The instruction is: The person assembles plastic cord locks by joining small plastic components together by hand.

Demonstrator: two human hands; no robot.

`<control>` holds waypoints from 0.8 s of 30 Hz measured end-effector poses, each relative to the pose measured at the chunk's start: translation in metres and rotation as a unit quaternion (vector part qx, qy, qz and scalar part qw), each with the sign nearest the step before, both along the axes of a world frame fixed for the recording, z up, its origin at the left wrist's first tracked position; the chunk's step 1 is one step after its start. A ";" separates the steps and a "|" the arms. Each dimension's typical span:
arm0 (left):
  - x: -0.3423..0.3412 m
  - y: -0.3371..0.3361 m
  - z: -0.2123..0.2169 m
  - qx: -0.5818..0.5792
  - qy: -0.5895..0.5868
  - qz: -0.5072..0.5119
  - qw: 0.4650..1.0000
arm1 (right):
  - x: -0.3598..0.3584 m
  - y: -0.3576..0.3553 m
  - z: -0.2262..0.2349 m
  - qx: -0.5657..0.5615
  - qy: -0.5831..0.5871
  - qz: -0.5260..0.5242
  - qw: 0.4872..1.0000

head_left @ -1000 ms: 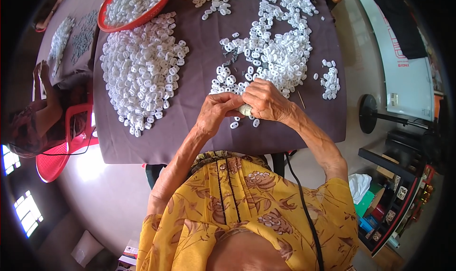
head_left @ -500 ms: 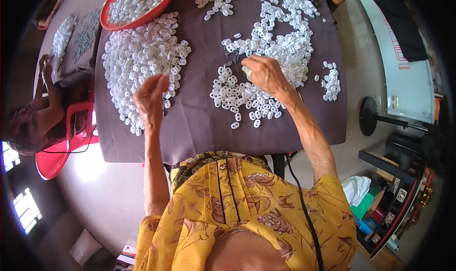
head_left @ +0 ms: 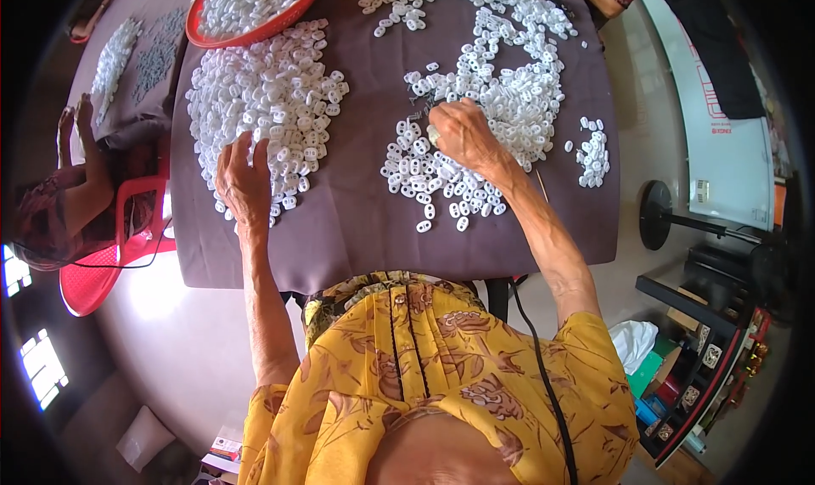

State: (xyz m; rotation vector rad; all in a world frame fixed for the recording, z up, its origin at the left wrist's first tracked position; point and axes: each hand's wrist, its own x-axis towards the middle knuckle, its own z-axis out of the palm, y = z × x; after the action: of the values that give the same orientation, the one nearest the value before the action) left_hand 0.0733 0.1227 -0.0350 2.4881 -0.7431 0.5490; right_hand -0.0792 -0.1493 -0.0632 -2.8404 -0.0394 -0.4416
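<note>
Picking out a white piece looks like the step in hand: the left hand (head_left: 244,181) is at the near side of the left pile (head_left: 289,86), thumb and forefinger slightly apart. The right hand (head_left: 469,138) is curled between the right pile (head_left: 514,103) and some grey bits (head_left: 422,107), a pale patch (head_left: 434,135) at its fingers; whether they clamp anything, I cannot tell. Both piles lie on the counter (head_left: 365,230). The next move seems to call for a light pinch on one loose piece.
</note>
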 end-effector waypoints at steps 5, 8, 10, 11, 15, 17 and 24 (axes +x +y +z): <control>-0.050 -0.036 0.023 -0.152 0.307 -0.134 0.930 | -0.011 0.012 0.028 0.153 -0.010 0.013 0.988; -0.084 -0.071 0.016 -0.169 0.537 -0.176 0.808 | -0.013 0.024 0.037 0.164 -0.057 0.043 0.984; -0.089 -0.076 0.006 -0.196 0.513 -0.189 0.814 | -0.014 0.014 0.040 0.152 -0.036 0.011 0.988; -0.089 -0.076 0.009 -0.184 0.511 -0.177 0.821 | -0.016 0.009 0.038 0.151 -0.026 -0.001 0.988; -0.087 -0.068 0.004 -0.157 0.488 -0.174 0.841 | -0.024 -0.002 0.021 0.131 -0.005 -0.014 0.991; -0.088 -0.069 0.000 -0.150 0.472 -0.180 0.849 | -0.024 -0.004 0.016 0.116 0.004 -0.014 0.993; -0.086 -0.094 -0.020 -0.049 0.187 -0.266 0.945 | -0.001 -0.013 0.017 0.030 -0.045 -0.038 0.998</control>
State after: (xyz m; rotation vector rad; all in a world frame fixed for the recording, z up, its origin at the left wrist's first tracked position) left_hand -0.0132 0.0286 -0.0552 2.0784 -1.1340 -0.0788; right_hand -0.0799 -0.1618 -0.0460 -2.7690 0.0624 -0.5759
